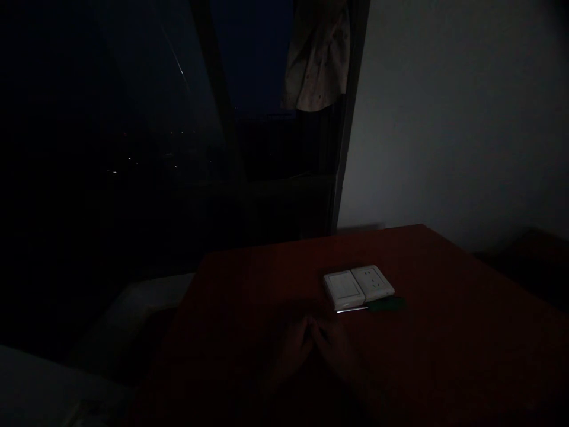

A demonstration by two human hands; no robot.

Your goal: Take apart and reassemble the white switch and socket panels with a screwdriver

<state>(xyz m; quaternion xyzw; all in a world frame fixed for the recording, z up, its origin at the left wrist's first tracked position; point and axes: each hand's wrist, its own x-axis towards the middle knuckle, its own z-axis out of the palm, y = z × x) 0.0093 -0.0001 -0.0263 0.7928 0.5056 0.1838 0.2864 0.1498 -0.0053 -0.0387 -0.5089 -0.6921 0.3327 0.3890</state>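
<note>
In the dim head view my left hand and my right hand rest together low over the table. Their thumb sides meet in the middle, and the fingers look curled in and closed; darkness hides most of them. No object shows in either hand. Just beyond my right hand lies a screwdriver with a green handle and a thin metal shaft pointing left. Behind it, side by side, are a white wall switch with a blank square face and a white wall socket with several slots.
The reddish-brown table has its far edge near a pale wall. A dark window is at the back left, with a patterned curtain hanging beside it. Deep shadow covers the left side.
</note>
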